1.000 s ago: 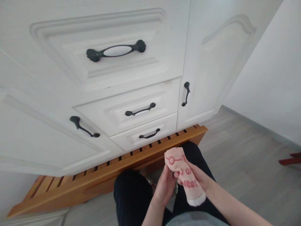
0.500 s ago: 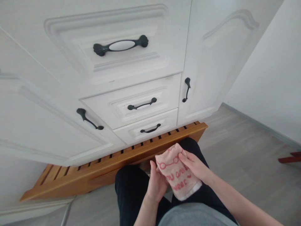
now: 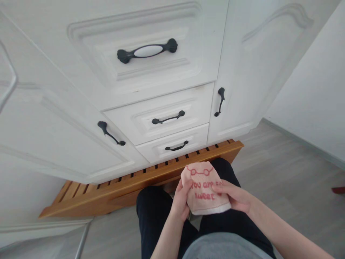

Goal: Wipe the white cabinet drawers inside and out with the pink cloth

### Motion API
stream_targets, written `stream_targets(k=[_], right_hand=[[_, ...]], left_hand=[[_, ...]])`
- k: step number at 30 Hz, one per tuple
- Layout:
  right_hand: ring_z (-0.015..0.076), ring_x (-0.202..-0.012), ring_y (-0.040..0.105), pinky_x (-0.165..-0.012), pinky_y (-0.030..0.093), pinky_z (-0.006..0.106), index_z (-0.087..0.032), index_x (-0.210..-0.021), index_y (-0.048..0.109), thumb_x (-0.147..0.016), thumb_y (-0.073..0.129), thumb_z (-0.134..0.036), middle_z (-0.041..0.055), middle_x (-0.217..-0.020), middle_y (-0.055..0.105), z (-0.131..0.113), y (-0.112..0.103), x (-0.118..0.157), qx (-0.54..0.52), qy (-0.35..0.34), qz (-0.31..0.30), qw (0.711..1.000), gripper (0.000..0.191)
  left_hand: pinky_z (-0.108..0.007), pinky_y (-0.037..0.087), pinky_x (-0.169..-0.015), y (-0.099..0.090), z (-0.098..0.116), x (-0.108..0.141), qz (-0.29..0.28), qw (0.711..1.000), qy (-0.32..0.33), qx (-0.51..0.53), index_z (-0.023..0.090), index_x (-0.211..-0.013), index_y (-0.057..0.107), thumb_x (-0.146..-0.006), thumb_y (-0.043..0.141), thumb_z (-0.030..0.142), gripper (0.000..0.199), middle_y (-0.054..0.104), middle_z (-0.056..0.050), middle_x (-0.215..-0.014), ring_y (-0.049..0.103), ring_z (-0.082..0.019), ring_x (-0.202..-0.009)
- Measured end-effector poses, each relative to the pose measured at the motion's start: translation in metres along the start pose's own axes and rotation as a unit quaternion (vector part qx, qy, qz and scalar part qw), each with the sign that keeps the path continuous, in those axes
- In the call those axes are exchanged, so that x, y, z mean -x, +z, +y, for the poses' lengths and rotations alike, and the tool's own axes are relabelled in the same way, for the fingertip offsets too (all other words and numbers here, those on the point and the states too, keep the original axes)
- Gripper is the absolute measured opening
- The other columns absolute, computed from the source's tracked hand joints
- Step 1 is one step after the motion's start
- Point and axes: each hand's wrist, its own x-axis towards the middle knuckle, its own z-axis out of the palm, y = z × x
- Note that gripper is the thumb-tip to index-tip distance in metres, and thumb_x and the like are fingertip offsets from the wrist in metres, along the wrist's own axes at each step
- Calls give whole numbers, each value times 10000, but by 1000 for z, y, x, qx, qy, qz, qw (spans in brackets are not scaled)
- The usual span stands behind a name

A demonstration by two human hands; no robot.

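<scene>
The left hand [image 3: 181, 202] has its grip narrowed on the left edge of a pink cloth [image 3: 202, 205], thumb on top. The cloth lies between both hands, above the gap of the dark trouser legs [image 3: 153, 212], with its lettering facing up. The right hand [image 3: 238, 196] pinches the other edge, its thumb across the print, so that grip is narrow too.

The fabric looks soft; should either grip slacken, that side would probably sag or slip toward the floor [image 3: 283, 172]. An uneven pull might skew or crease it (whether it is folded or doubled, one cannot tell from here). If the knuckles went too far forward, they might knock the wooden ledge [image 3: 107, 199].

Counted from the left: one left door [image 3: 61, 133], three drawers [image 3: 161, 81] stacked, one right door [image 3: 258, 82]; five dark handles [image 3: 168, 119], one on each. Below are one ledge, two trouser legs, two hands and one cloth. At the far right, one red-brown piece [image 3: 339, 190] is cut off.
</scene>
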Motion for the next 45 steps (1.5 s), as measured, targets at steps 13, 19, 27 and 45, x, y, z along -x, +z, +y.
stream_targets(k=[13, 19, 27, 45], right_hand=[[239, -972, 734, -918, 561, 363, -180, -784, 771, -746, 865, -343, 71, -996, 791, -34, -21, -8, 172, -153, 38, 972, 192], [158, -742, 635, -679, 483, 266, -206, -1049, 737, -756, 829, -322, 16, -864, 736, -54, -7, -9, 304, -154, 70, 937, 328], [137, -683, 533, -659, 428, 264, -200, -748, 581, -710, 854, -466, -39, -700, 601, -33, 18, -46, 201, -176, 177, 947, 383], [339, -1307, 575, -1186, 405, 527, -244, -1297, 654, -751, 853, -608, 117, -1346, 654, 26, 29, -56, 129, -261, 232, 928, 686]], left_hand=[[-323, 486, -1046, -18, 42, 15, -114, 958, 144, -219, 239, -894, 843, -777, 785, 194, 138, 744, -53, -1240, 640, -249, -1229], [-457, 404, -1204, -5, 50, 25, -97, 914, 215, -330, 349, -1385, 676, -878, 747, 290, 515, 549, -74, -1592, 435, -327, -1512], [-497, 403, -1202, 36, 14, 18, -56, 923, 181, -335, 256, -1413, 607, -764, 834, 219, 689, 649, -125, -1455, 595, -353, -1341], [-454, 326, -1213, 28, 0, 2, 159, 871, 304, -351, 306, -1378, 606, -816, 819, 345, 603, 571, -111, -1421, 517, -358, -1365]])
